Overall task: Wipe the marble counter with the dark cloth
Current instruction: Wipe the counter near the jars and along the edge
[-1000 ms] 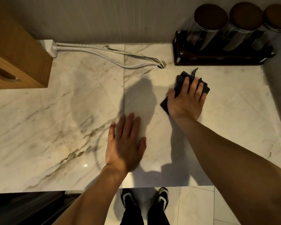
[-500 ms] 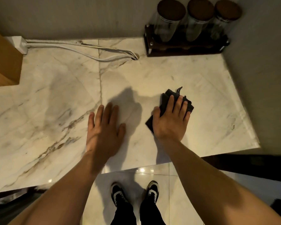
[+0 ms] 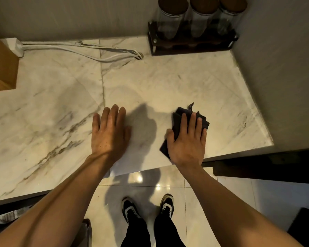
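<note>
The white marble counter (image 3: 168,81) with brown veins fills most of the view. A folded dark cloth (image 3: 178,118) lies near its front edge on the right. My right hand (image 3: 187,139) lies flat on top of the cloth, fingers spread, pressing it onto the marble; much of the cloth is hidden under the palm. To the left of it, my left hand (image 3: 109,132) rests flat on the bare marble with nothing in it.
A dark wooden rack (image 3: 191,49) with three glass jars stands at the back right against the wall. White cables (image 3: 82,50) run from a power strip (image 3: 16,47) into a hole in the counter. A wooden box (image 3: 2,68) sits far left. A wall bounds the right side.
My right hand has dragged the cloth from beside the jar rack toward the front edge of the counter. The left hand stays flat on the marble; the view has shifted.
</note>
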{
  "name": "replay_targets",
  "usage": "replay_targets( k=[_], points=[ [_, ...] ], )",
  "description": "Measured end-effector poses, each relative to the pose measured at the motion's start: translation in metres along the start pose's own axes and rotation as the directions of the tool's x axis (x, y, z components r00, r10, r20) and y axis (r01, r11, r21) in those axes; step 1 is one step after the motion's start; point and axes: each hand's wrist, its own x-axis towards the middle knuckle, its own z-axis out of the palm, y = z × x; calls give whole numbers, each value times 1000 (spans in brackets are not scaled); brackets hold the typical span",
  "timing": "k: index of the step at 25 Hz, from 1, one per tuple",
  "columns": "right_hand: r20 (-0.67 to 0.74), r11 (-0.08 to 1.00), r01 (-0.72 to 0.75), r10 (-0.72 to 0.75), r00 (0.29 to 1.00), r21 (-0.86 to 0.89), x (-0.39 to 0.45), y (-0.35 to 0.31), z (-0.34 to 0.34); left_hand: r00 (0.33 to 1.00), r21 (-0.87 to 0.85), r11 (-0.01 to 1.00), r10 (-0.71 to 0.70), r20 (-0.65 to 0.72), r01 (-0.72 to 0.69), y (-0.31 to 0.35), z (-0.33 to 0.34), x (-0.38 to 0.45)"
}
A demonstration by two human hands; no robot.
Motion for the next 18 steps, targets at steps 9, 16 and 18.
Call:
replay_targets(
  k=[9,16,18],
  points=[
    [95,918,387,-379,920,-83,12,53,-18,997,-96,993,70,28,-67,75,6,-4],
    [220,747,652,-620,754,-128,50,85,-32,1000,-108,994,25,10,-24,93,20,21],
    [257,697,704,-662,704,-134,65,88,-35,999,-90,996,29,16,-27,90,24,24]
  ],
)
